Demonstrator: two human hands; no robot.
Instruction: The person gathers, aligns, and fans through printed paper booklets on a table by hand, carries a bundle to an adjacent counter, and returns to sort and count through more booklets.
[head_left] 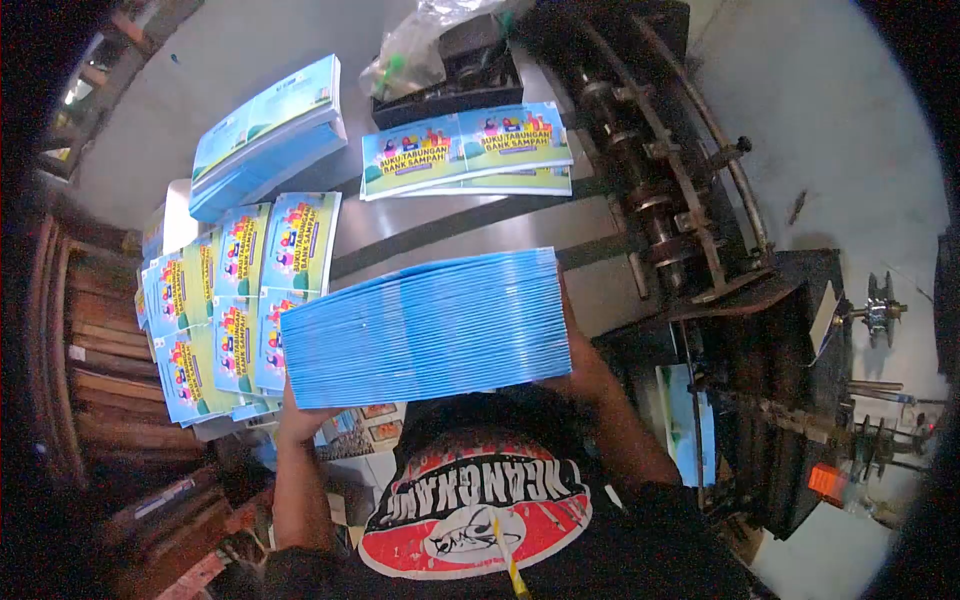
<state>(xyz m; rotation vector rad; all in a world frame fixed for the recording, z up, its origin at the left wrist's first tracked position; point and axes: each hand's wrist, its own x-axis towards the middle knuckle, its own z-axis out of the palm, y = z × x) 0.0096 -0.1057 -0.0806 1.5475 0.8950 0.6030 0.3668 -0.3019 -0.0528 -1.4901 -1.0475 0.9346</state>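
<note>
A thick stack of booklets [430,325], its blue folded edges turned up towards me, is held in front of my chest. My left hand [296,418] grips its left end from below, and my right hand [580,362] supports the right end; most fingers of both are hidden by the stack. Just beyond my left hand, several printed booklet covers [240,255] lie spread in overlapping rows on the metal table [385,222]. Farther back stands another pile of blue booklets [265,130]. Printed sheets [466,150] lie to its right.
A black box [450,103] with a clear plastic bag [405,60] stands at the table's back. A dark metal machine with rollers [655,190] borders the right side. Wooden planks [115,350] are at the left. A light blue sheet [687,425] sits by the machine's lower part.
</note>
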